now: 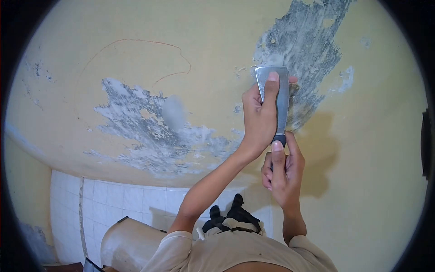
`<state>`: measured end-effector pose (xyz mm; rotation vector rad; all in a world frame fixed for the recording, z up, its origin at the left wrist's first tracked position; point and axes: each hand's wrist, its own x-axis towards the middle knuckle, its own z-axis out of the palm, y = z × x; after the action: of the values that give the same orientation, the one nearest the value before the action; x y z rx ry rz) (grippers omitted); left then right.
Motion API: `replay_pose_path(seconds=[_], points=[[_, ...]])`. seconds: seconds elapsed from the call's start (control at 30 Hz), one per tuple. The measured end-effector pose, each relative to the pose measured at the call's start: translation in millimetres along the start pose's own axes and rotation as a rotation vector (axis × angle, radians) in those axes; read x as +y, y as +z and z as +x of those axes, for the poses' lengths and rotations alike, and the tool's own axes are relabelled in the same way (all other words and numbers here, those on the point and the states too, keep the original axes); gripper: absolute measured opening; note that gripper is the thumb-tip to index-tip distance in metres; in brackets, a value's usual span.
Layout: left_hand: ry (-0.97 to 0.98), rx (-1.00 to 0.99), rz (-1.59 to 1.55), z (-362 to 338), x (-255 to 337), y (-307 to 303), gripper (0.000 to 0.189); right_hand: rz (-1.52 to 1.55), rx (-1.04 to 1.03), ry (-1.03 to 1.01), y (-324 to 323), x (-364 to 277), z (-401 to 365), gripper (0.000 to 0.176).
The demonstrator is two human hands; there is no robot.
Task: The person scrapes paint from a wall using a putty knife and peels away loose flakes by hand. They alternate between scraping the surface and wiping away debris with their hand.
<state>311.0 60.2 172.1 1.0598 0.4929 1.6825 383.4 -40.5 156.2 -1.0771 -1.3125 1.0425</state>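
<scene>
A metal scraper [282,106] with a dark handle is held upright in front of the yellowish wall, its wide blade edge at the top. My left hand [261,115] grips the blade, with the thumb lying on its face. Lower down, my right hand [284,174] is closed round the handle, thumb along its top. Behind the blade, a grey patch of bare wall [312,43] with peeled paint runs up to the right. Another rough grey patch [136,115] spreads over the wall to the left.
A thin red line [131,40] curves on the wall at upper left. Below are white floor tiles [108,194], a beige rounded object [131,242] at lower left, and my dark-shod feet [235,206]. A dark object [425,145] sits at the right edge.
</scene>
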Motion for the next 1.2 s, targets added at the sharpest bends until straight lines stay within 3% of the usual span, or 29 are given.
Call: replay_pose_path(seconds=[0.4,0.53,0.6,0.87,1.07,1.2], points=[[-0.121,0.022,-0.061,-19,-4,3,0.046,0.039,-0.019,0.064,-7,-2,-14,0.025],[-0.057,0.082,0.035,-12,-12,1,0.047,0.065,-0.075,0.068,-12,15,-2,0.024],[0.091,0.084,0.077,1,0,3,0.047,0.019,-0.046,-0.091,-5,17,13,0.024],[-0.068,-0.002,-0.005,-5,15,-1,0.050,0.081,-0.054,0.008,3,-6,-1,0.025],[-0.002,0.063,0.063,-6,-1,-6,0.046,0.040,-0.033,-0.063,6,9,3,0.024],[0.023,0.019,0.056,-8,-7,-6,0.047,0.050,-0.025,0.036,-3,11,-4,0.021]])
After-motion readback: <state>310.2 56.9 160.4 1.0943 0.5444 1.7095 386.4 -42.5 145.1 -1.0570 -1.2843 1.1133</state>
